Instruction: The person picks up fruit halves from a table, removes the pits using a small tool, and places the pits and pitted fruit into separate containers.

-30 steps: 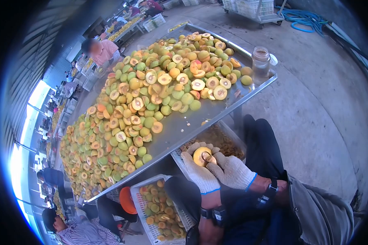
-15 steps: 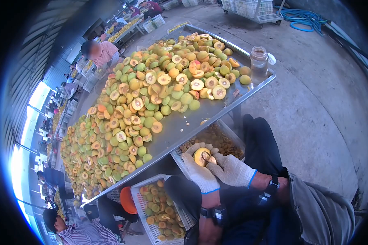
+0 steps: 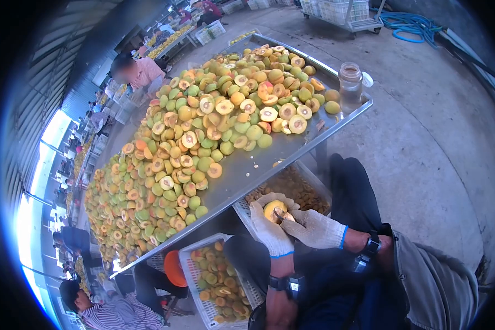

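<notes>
My left hand, in a pale knit glove with a blue cuff, cups a yellow peach half with its cut side toward my other hand. My right hand, gloved the same way, is closed at the fruit's cut face. From its fingers a small curved pitting tool reaches into the middle of the peach half; its grip is hidden. Both hands are above a crate of brown pits or scraps. Beyond them, a metal table bears a big heap of halved peaches.
A clear jar of liquid stands at the table's right corner. At lower left, a white crate holds peach halves beside an orange bucket. One co-worker sits across the table, another at lower left.
My hands stay together around the peach half. The right fingers and the tool have shifted slightly at its cut face. The whole view has moved a little.
</notes>
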The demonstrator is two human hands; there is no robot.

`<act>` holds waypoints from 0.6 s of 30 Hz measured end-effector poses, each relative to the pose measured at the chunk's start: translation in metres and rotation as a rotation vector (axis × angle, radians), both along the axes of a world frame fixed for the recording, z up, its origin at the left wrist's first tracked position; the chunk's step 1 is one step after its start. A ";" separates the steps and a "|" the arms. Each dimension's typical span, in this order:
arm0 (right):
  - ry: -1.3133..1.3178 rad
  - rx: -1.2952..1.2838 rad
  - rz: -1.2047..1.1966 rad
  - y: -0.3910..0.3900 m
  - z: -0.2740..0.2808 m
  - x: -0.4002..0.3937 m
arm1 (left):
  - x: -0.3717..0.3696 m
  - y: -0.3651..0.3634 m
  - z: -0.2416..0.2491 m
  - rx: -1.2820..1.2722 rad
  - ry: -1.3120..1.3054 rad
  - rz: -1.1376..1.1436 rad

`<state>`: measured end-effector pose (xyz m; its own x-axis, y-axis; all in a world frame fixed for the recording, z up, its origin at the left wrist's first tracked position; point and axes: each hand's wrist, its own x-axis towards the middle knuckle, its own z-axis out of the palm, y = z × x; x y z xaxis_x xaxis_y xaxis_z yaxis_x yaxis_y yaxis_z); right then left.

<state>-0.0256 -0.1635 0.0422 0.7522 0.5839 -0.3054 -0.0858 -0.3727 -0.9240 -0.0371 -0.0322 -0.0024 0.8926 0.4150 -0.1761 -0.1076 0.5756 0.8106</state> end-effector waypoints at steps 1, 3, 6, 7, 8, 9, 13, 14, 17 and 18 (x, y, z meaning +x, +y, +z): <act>0.217 -0.025 0.038 -0.002 0.009 0.001 | 0.000 0.000 0.000 0.000 0.000 -0.002; 0.223 -0.010 0.050 -0.003 0.004 0.000 | -0.001 -0.003 0.004 0.038 0.010 0.019; -0.064 0.104 0.001 0.006 -0.043 -0.006 | 0.001 -0.008 0.014 0.052 0.021 0.063; -0.354 0.201 -0.060 0.010 -0.050 -0.006 | 0.002 -0.008 0.015 0.053 0.016 0.063; -0.356 0.202 -0.059 0.009 -0.053 -0.006 | 0.001 -0.006 0.014 0.092 0.027 0.034; -0.298 0.200 -0.068 0.009 -0.047 -0.008 | 0.000 -0.005 0.013 0.132 0.042 0.006; 0.431 0.141 0.094 -0.004 -0.013 0.000 | -0.003 -0.006 0.021 0.167 -0.006 -0.021; 0.430 0.144 0.091 -0.005 -0.010 -0.001 | -0.003 -0.009 0.023 0.166 -0.054 0.012; 0.403 0.105 0.096 -0.004 -0.006 -0.001 | -0.003 -0.011 0.023 0.134 -0.130 0.035; 0.278 0.132 0.065 -0.003 -0.010 -0.005 | -0.004 -0.011 0.023 0.107 -0.148 0.020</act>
<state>-0.0306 -0.1660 0.0322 0.6101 0.6764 -0.4126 -0.3219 -0.2642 -0.9091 -0.0411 -0.0435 0.0207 0.8970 0.4421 0.0022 -0.2405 0.4836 0.8416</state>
